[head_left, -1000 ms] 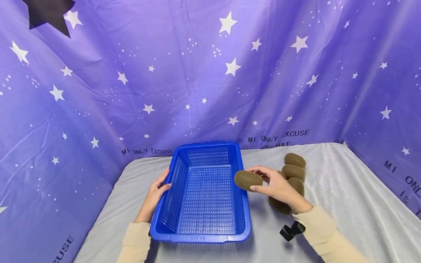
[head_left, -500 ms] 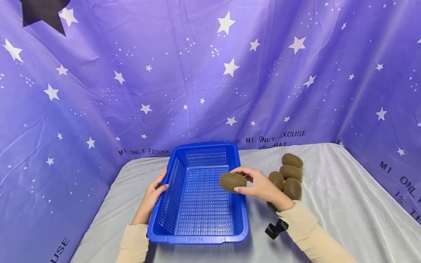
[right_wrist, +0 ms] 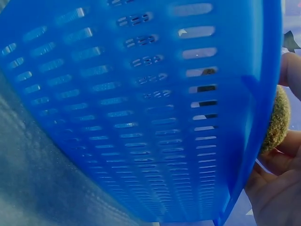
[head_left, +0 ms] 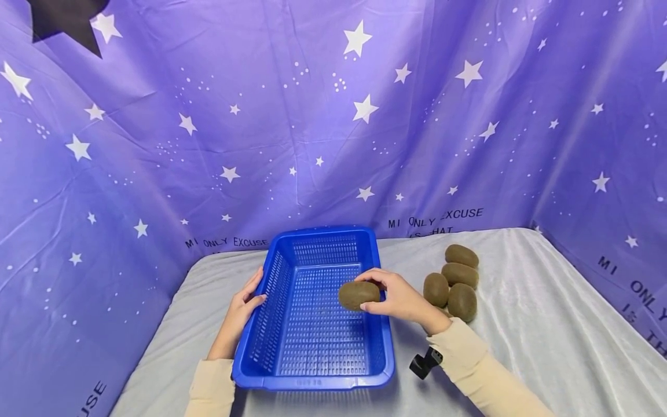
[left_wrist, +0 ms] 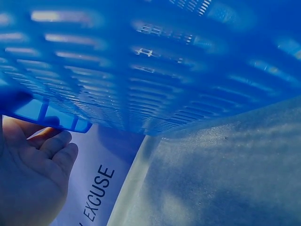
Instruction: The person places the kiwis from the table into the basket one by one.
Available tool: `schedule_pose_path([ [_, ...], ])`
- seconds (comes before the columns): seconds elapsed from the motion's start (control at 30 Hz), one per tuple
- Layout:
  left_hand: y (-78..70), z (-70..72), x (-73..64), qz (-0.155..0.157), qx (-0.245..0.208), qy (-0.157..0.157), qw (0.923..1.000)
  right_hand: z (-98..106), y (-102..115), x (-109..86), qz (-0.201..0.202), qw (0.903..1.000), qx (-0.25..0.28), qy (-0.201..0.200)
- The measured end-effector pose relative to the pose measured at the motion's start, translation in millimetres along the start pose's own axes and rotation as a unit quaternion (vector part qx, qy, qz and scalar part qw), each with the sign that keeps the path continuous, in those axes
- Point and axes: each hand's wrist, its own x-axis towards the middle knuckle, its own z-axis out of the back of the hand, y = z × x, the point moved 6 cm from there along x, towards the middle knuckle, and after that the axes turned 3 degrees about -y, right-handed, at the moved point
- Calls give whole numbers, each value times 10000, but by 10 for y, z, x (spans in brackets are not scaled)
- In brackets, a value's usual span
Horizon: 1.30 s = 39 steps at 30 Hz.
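Left hand [head_left: 238, 313]: holds the left rim of the slotted blue basket [head_left: 312, 382], thumb on top, presumably to steady it.
Right hand [head_left: 401, 298]: pinches one brown kiwi [head_left: 356, 296] by its end, thumb near, fingers beyond; that likely leaves its underside free.
Held kiwi: over the basket's right side, near rim height.
Other kiwis [head_left: 460, 275]: at least four, clustered on pale cloth [head_left: 547, 318], seemingly for easy right-hand reach.

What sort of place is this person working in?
Probably a makeshift recording booth: star-printed fabric hangs round a cloth-covered table, and a small black device sits by the right sleeve.
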Motion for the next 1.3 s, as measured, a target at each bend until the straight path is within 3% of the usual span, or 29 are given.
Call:
schedule_pose_path([
  [0.63, 9, -2, -8, 25, 30, -26, 10000, -44, -8, -40, 261, 9993, -274, 70],
  [0.83, 23, -8, -20, 19, 45, 11, 10000, -30, -15, -71, 404, 9992, -28, 7],
  [1.03, 25, -3, -21, 16, 57, 22, 10000, 91, -19, -189, 404, 9980, 397, -266],
  [1.3, 13, -1, -9, 61, 44, 11, 10000, 337, -82, -455, 451, 9963, 158, -717],
])
